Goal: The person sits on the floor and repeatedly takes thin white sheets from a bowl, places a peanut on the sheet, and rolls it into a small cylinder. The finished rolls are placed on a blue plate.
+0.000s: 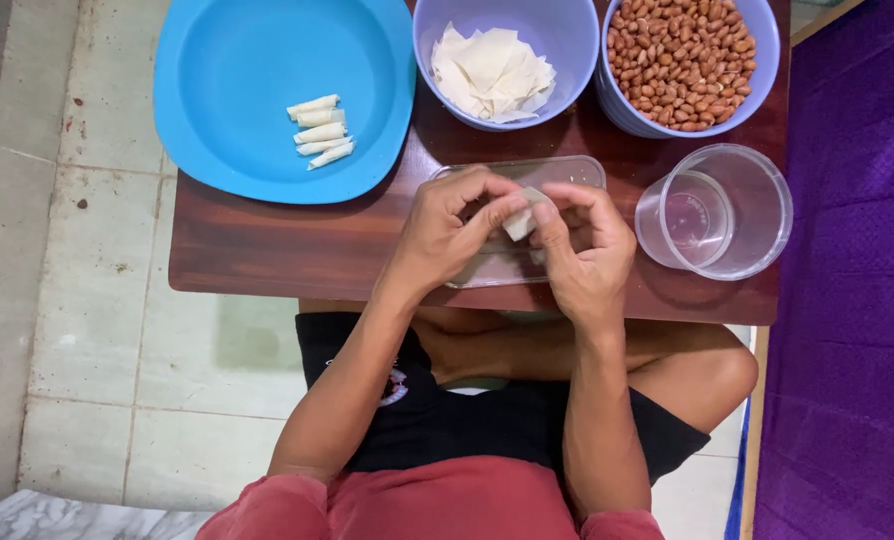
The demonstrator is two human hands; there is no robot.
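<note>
Both hands meet over a clear rectangular plastic lid (567,172) on the low brown table (267,245). My left hand (447,232) and my right hand (587,250) pinch a small pale wrapper piece (520,222) between their fingertips, folded or partly rolled. A blue plate (237,60) at the back left carries several finished white rolls (320,132). A lavender bowl (557,30) behind my hands holds a pile of thin white wrapper sheets (492,75). Next to it, another lavender bowl (762,40) is full of brown peanuts (679,60).
A clear round plastic container (757,215) with a smaller clear cup inside stands right of my hands. A purple mat (857,270) covers the floor on the right; pale floor tiles (77,300) lie on the left. My crossed legs sit under the table's near edge.
</note>
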